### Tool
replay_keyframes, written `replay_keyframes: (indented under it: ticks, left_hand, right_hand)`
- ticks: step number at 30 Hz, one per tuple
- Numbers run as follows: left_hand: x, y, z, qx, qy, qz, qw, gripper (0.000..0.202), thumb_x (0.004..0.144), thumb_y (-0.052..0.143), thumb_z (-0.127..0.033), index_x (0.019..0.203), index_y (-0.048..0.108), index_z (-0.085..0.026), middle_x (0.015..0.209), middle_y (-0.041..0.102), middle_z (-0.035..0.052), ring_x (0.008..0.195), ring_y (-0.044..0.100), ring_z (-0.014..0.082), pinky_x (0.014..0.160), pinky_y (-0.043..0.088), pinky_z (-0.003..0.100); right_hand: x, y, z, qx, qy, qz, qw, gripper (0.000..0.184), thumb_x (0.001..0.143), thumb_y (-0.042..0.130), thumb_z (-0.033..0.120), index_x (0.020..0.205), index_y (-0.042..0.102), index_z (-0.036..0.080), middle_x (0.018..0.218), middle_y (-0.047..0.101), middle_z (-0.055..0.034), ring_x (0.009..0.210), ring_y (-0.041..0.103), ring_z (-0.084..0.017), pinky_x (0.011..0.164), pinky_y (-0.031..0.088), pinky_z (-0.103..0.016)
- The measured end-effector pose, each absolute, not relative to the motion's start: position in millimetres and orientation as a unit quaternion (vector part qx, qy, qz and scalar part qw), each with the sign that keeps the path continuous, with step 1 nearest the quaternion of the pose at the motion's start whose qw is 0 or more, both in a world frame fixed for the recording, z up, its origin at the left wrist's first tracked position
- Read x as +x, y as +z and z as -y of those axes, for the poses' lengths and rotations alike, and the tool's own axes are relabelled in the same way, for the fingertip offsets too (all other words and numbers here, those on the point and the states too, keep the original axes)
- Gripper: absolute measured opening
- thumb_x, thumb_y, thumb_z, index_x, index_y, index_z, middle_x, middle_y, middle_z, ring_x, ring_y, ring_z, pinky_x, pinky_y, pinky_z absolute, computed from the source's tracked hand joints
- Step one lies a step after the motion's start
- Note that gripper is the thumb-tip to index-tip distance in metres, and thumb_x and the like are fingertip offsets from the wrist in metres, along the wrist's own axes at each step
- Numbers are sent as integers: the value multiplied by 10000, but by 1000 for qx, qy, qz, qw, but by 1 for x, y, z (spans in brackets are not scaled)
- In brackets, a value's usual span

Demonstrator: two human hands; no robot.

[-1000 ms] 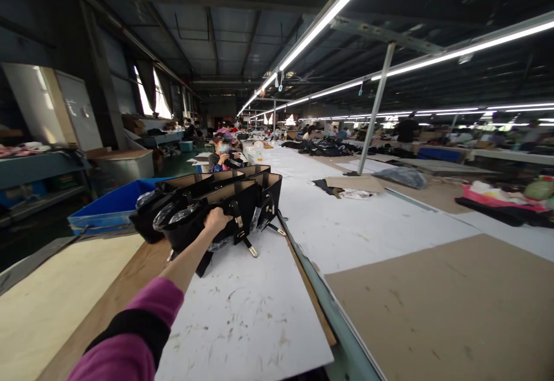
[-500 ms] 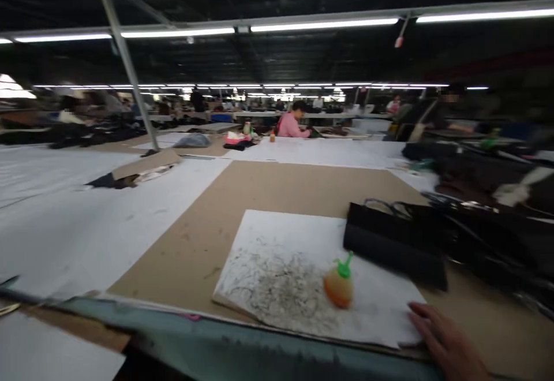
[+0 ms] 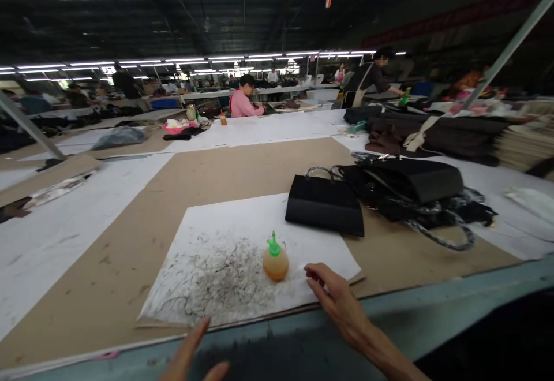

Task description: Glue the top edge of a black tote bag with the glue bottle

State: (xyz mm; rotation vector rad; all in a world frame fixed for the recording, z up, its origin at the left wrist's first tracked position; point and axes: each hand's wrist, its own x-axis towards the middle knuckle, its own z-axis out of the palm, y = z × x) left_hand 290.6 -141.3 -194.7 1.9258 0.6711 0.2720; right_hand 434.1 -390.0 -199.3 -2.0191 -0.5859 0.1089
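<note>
- Now swung round from the row of black bags seen a second ago — facing a different stretch of table, with both hands brought in low at the near edge.
- Left hand (image 3: pixel 190 355) just entering at the bottom, fingers loose and spread, holding nothing, hovering over the grey-blue table rim (image 3: pixel 415 317).
- Right hand (image 3: pixel 335 300) moved up from the corner it rested on half a second ago; now flat on the white sheet (image 3: pixel 242 225), fingers open, gripping nothing, fingertips just beside the glue bottle (image 3: pixel 275 260).
- Judged from that shift: carrying looks finished, and attention has settled on the bottle and sheet.
- Glue bottle: squat, rounded, translucent amber plastic with a bright green nozzle cap, upright on the sheet.
- White sheet: stiff, matte, scuffed with dark scribbly smears toward its near left part; laid over brown cardboard (image 3: pixel 242 167), dull and fibrous.
- Beyond the bottle, a black bag (image 3: pixel 324 210) — flat, boxy, soft-matte — overlapping the sheet's far right corner.
- Further right, a heap of black bags (image 3: pixel 415 187) with plastic-wrapped handles, glossy and crinkled.
- Far back, a seated person in pink (image 3: pixel 243 103) at another table under long tube lights.
</note>
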Motion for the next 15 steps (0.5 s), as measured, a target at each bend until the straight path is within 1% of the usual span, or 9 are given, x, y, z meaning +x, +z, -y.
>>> replay_keyframes:
  ticks: [1,3,5,7,10,12,15]
  left_hand:
    - [303,-191,154,808,101,-260,519,563,692,737,-332,1211,548,-220,1303,538,84,1242,446,293,1091,330,436]
    - [338,-182,178,822,73,-221,519,759,620,756,-285,1307,464,-147,1387,462,125,1313,365,305,1135,241,415]
    - [375,-177,197,831,58,-200,515,846,612,749,-272,1350,385,-74,1418,402,187,1326,341,319,1125,232,431]
    - [403,-177,209,837,66,-192,509,797,599,747,-246,1307,421,-78,1349,476,196,1277,406,326,1086,288,426]
    - [420,-183,217,841,89,-186,501,571,632,706,-219,1164,521,-121,1171,604,146,1133,532,298,998,375,392]
    - [419,-187,218,840,103,-190,498,470,657,680,-218,1100,542,-144,1062,642,104,1020,582,266,937,412,366]
    - [416,-189,216,835,107,-183,507,411,664,667,-216,1054,550,-162,965,654,63,914,600,235,866,436,337]
  right_hand:
    - [433,-199,385,-829,54,240,502,269,894,451,346,1054,593,183,971,630,-85,883,580,-229,823,456,-375]
    - [432,-199,380,-820,77,230,519,302,886,447,348,1084,582,164,982,634,-92,907,580,-234,843,448,-379]
    - [430,-201,380,-810,103,217,536,323,880,448,355,1094,578,151,987,637,-96,907,584,-235,854,443,-381]
    - [430,-203,385,-798,127,206,552,331,876,448,369,1085,579,148,988,638,-95,904,587,-232,854,443,-374]
    - [431,-207,392,-779,156,193,576,354,872,448,409,1070,576,145,963,637,-95,912,589,-237,847,446,-369]
    - [434,-208,395,-759,181,181,598,385,857,468,443,1071,570,139,934,634,-94,926,586,-250,840,448,-371]
    - [440,-204,395,-720,222,157,639,449,819,512,503,1069,564,133,901,631,-93,882,587,-257,788,463,-372]
